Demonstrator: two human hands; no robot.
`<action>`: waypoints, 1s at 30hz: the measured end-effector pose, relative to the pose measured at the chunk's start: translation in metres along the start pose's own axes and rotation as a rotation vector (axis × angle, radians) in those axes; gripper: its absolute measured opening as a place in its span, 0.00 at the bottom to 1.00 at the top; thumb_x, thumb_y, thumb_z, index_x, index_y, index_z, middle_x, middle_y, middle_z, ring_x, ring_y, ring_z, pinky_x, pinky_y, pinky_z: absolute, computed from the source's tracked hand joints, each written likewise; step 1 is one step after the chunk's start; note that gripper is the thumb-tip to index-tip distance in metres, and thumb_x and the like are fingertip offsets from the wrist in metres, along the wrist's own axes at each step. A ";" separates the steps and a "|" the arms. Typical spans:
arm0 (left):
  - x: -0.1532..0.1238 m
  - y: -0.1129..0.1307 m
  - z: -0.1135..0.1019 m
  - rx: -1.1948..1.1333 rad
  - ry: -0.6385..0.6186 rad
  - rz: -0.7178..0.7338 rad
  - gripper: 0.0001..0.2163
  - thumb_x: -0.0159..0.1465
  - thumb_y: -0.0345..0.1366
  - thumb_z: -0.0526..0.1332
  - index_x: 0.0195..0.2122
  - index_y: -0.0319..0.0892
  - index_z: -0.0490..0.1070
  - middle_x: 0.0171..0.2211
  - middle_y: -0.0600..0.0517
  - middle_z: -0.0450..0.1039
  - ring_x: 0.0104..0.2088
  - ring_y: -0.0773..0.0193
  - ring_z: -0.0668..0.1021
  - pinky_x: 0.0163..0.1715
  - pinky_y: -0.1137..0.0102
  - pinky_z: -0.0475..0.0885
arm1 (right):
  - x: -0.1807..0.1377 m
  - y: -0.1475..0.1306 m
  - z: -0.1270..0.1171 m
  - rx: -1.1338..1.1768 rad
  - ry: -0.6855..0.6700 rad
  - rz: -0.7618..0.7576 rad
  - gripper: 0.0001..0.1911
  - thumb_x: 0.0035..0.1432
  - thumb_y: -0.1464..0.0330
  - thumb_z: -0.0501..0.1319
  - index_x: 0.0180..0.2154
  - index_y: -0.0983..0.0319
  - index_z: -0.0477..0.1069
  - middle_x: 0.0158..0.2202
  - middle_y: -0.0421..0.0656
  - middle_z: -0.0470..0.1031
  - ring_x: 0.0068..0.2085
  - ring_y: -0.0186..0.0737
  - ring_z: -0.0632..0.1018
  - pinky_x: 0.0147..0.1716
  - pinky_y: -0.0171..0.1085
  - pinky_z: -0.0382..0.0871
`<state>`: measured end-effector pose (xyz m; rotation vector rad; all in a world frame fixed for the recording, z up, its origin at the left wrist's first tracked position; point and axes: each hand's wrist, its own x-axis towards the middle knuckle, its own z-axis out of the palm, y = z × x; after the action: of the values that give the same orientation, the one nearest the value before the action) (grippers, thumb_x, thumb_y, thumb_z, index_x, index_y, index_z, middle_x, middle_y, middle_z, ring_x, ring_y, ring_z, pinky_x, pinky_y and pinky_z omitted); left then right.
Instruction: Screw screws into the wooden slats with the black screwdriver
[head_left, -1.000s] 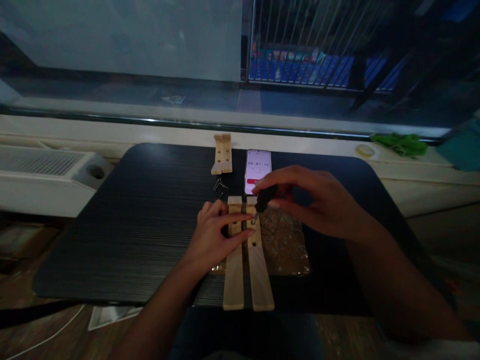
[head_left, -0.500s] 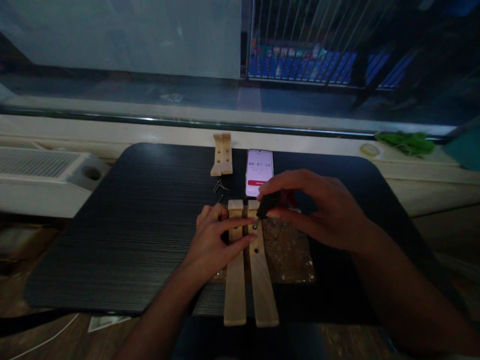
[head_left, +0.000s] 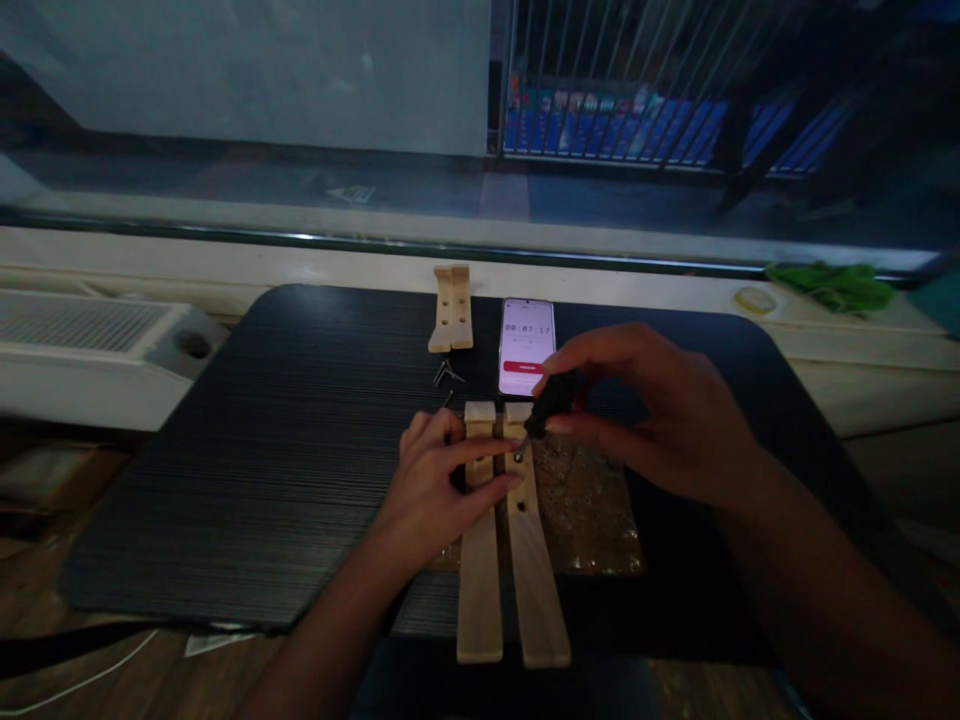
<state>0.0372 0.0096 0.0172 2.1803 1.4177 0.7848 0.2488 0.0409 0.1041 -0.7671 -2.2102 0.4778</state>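
Head view: our right hand [head_left: 652, 420] pinches a black-handled screwdriver [head_left: 551, 400], its tip on the right slat [head_left: 536, 580] mid-table [head_left: 262, 450]. Our left hand [head_left: 435, 480] lies flat, holding nothing, fingers pressing the left slat [head_left: 478, 590]. The phone [head_left: 527, 345] behind reads 00:07:17.

My phone [head_left: 527, 345]: lit, flat on dark table [head_left: 262, 450] | short wooden pair [head_left: 451, 308]: just left of phone | loose screws [head_left: 447, 374]: left of phone, nearer me | green cloth [head_left: 832, 283]: well right of phone.
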 end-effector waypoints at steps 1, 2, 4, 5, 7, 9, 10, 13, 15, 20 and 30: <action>0.000 0.000 0.000 0.002 0.003 0.003 0.13 0.54 0.40 0.72 0.41 0.55 0.81 0.32 0.53 0.64 0.37 0.59 0.66 0.42 0.61 0.67 | 0.000 0.000 0.000 -0.008 0.010 -0.004 0.14 0.58 0.71 0.64 0.46 0.59 0.66 0.42 0.39 0.76 0.35 0.29 0.78 0.35 0.30 0.75; -0.001 0.000 0.000 0.003 0.005 0.006 0.13 0.54 0.40 0.72 0.41 0.55 0.81 0.31 0.53 0.63 0.36 0.59 0.66 0.42 0.61 0.67 | -0.001 0.001 0.000 -0.017 0.016 -0.008 0.15 0.58 0.71 0.65 0.46 0.60 0.66 0.42 0.39 0.76 0.35 0.29 0.78 0.36 0.29 0.75; -0.001 -0.001 0.001 0.005 0.010 0.013 0.13 0.54 0.40 0.72 0.41 0.55 0.81 0.31 0.53 0.63 0.36 0.59 0.66 0.41 0.61 0.67 | -0.001 0.001 0.000 -0.029 0.023 -0.013 0.15 0.58 0.71 0.65 0.46 0.61 0.66 0.41 0.39 0.76 0.35 0.28 0.77 0.36 0.28 0.74; -0.001 -0.001 0.001 0.005 0.015 0.019 0.13 0.54 0.40 0.72 0.41 0.55 0.81 0.31 0.53 0.62 0.36 0.59 0.65 0.41 0.61 0.67 | -0.001 0.002 0.001 -0.029 0.027 -0.013 0.15 0.58 0.71 0.65 0.46 0.62 0.66 0.41 0.39 0.76 0.35 0.27 0.77 0.36 0.28 0.74; -0.001 -0.001 0.001 0.004 0.023 0.029 0.12 0.54 0.40 0.72 0.41 0.55 0.81 0.31 0.53 0.62 0.35 0.60 0.65 0.40 0.62 0.66 | -0.002 0.002 0.002 -0.013 0.036 -0.012 0.16 0.57 0.72 0.66 0.46 0.62 0.66 0.41 0.38 0.75 0.35 0.27 0.77 0.36 0.27 0.74; -0.002 -0.002 0.001 0.006 0.030 0.035 0.12 0.54 0.40 0.72 0.41 0.55 0.81 0.31 0.52 0.63 0.35 0.59 0.65 0.39 0.62 0.66 | -0.002 0.003 0.003 0.013 0.043 -0.011 0.16 0.57 0.72 0.66 0.46 0.62 0.66 0.40 0.38 0.74 0.35 0.27 0.76 0.36 0.27 0.73; -0.002 -0.002 0.001 0.007 0.033 0.037 0.12 0.55 0.40 0.71 0.41 0.55 0.81 0.31 0.52 0.63 0.35 0.59 0.65 0.39 0.62 0.66 | -0.002 0.003 0.004 0.027 0.046 -0.011 0.16 0.57 0.72 0.66 0.46 0.62 0.66 0.40 0.37 0.74 0.35 0.26 0.76 0.36 0.26 0.73; -0.003 -0.002 0.001 0.007 0.035 0.041 0.12 0.55 0.41 0.71 0.42 0.56 0.81 0.32 0.52 0.64 0.36 0.58 0.65 0.39 0.62 0.66 | -0.003 0.004 0.006 0.066 0.059 -0.009 0.16 0.57 0.72 0.66 0.46 0.61 0.66 0.40 0.37 0.73 0.35 0.26 0.76 0.37 0.26 0.73; -0.003 -0.002 0.000 0.003 0.030 0.038 0.12 0.56 0.42 0.70 0.42 0.56 0.80 0.34 0.51 0.65 0.37 0.58 0.66 0.40 0.62 0.66 | -0.004 0.004 0.007 0.093 0.073 -0.004 0.16 0.57 0.72 0.66 0.46 0.60 0.66 0.40 0.37 0.73 0.36 0.27 0.76 0.37 0.27 0.74; -0.004 -0.002 0.000 0.006 0.027 0.047 0.12 0.57 0.43 0.69 0.43 0.56 0.80 0.36 0.51 0.66 0.38 0.58 0.66 0.39 0.63 0.67 | -0.005 0.005 0.008 0.128 0.073 0.019 0.16 0.57 0.70 0.66 0.46 0.57 0.66 0.39 0.38 0.73 0.38 0.34 0.77 0.35 0.34 0.75; -0.005 -0.002 -0.001 0.030 0.027 0.048 0.12 0.57 0.44 0.69 0.43 0.57 0.80 0.34 0.51 0.64 0.37 0.58 0.65 0.39 0.64 0.67 | -0.005 0.002 0.007 0.098 0.044 0.011 0.17 0.57 0.71 0.66 0.47 0.57 0.66 0.40 0.39 0.74 0.40 0.35 0.78 0.38 0.36 0.75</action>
<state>0.0338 0.0062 0.0155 2.2414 1.4036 0.8178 0.2471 0.0385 0.0958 -0.7319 -2.1267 0.5649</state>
